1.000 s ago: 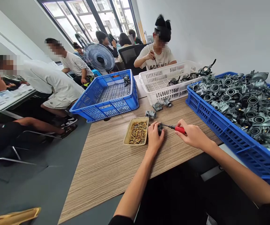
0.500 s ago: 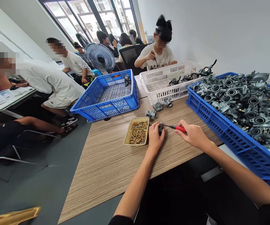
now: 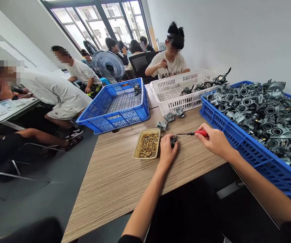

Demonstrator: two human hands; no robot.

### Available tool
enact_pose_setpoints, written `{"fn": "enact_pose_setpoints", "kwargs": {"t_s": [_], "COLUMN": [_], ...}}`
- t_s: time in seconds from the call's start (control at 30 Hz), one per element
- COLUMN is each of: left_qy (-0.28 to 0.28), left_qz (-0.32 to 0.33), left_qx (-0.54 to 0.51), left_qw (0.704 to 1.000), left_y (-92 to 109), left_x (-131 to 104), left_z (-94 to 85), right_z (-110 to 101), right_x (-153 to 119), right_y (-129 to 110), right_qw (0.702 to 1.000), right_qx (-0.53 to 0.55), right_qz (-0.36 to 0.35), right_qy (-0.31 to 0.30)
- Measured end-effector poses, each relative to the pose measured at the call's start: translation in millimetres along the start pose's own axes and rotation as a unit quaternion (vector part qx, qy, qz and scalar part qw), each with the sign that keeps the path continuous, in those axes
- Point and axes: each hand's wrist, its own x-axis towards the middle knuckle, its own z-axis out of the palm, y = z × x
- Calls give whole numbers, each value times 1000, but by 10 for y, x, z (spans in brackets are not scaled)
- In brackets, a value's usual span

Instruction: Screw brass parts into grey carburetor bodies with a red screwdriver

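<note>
Streaky wood-grain tabletop point(image 3: 115, 175) underlies the right hand point(image 3: 214, 141) gripping a slim-shafted screwdriver point(image 3: 200, 133).

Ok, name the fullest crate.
The blue crate on the right: metal parts heap above its rim, while the left blue crate shows one and the white crate a few.

Left forearm point(image 3: 146, 199) extended forward, left hand point(image 3: 168, 150) curled, right forearm point(image 3: 263, 182) angled inward, right hand point(image 3: 214, 142) closed

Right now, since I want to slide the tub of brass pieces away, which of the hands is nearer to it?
Left. The left hand is close by the tub, on its right; the right hand, holding the screwdriver, is farther right.
</note>
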Motion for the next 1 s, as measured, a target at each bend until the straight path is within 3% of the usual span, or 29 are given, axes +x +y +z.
{"fn": "enact_pose_setpoints", "kwargs": {"t_s": [0.37,0.73,1.0], "left_qy": [8,-7,-7], "left_qz": [-1,-6,-4], "left_qx": [-32,-37,-42], "left_qw": [999,999,999], "left_y": [25,59,53], "left_x": [11,8,9], "left_z": [-38,-72,-71], "right_z": [-151,-143,-92], "right_x": [5,-12,-3], "right_y": [62,0,7], "right_qw": [998,999,999], "right_qx": [45,46,41], "right_qz": [11,-5,4], "right_qy": [47,-18,-24]}}
